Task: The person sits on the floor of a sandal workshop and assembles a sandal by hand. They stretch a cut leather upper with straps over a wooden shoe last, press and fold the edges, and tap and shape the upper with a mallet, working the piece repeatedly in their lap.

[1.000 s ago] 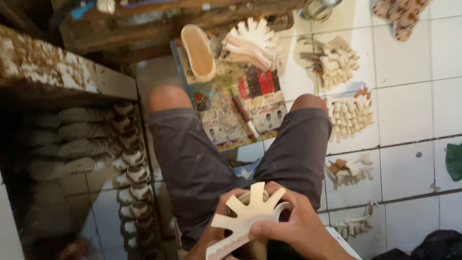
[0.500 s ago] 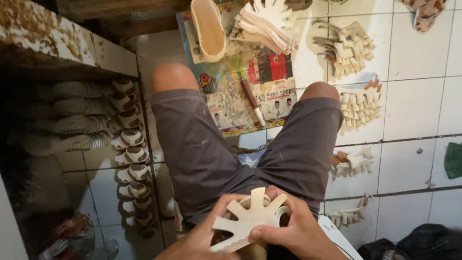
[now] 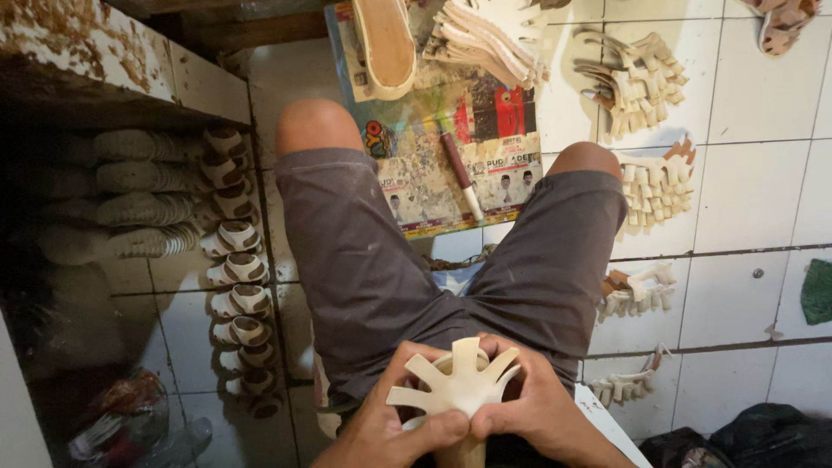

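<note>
While both thumbs pin it down, the cream, many-tabbed leather sandal upper (image 3: 458, 386) sits over a form in the lap, left hand (image 3: 390, 425) and right hand (image 3: 542, 412) clasped around it; a red-handled brush (image 3: 459, 173) lies on printed paper (image 3: 425, 186) ahead.

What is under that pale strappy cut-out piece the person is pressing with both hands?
Under the pale multi-strap cut-out piece a rounded pale form shows at its lower edge. The left hand and right hand cover the rest.

Cream strap piece (image 3: 459, 386), grey shorts (image 3: 373, 260), white tiled floor (image 3: 745, 208), multicoloured printed poster (image 3: 451, 147).
</note>
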Motion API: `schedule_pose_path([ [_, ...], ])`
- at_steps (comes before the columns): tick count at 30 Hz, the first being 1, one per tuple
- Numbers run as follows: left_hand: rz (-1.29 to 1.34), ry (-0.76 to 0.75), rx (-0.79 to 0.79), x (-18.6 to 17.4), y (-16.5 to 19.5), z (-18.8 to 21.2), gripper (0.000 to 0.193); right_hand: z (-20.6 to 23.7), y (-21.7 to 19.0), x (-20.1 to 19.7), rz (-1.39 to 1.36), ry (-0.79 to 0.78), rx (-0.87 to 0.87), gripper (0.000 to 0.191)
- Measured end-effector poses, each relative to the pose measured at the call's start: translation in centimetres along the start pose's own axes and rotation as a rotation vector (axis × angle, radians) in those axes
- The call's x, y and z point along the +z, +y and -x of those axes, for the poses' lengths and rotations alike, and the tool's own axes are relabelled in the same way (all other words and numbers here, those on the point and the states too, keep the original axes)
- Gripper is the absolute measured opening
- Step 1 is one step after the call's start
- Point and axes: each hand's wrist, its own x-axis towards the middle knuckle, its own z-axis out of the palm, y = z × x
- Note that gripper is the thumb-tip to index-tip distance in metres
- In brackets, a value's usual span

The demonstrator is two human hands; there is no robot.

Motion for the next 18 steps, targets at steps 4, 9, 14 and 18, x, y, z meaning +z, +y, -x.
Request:
schedule_pose_path([
  [4,-0.007,0.019,-0.043,0.2,0.3,0.2,0.057,0.3,-0.1,0.1,-0.007,-0.026,-0.001,0.080],
  [9,0.043,0.022,-0.090,0.2,0.7,0.0,0.055,0.2,-0.8,0.2,0.044,0.007,0.066,0.064],
  [14,0.023,0.004,-0.077,0.1,0.4,0.0,0.056,0.1,-1.4,0.5,0.059,-0.044,-0.015,0.047],
  [18,-0.051,-0.058,0.057,-0.1,0.6,0.1,0.064,0.2,-1.8,0.7,0.125,-0.055,-0.042,0.044],
])
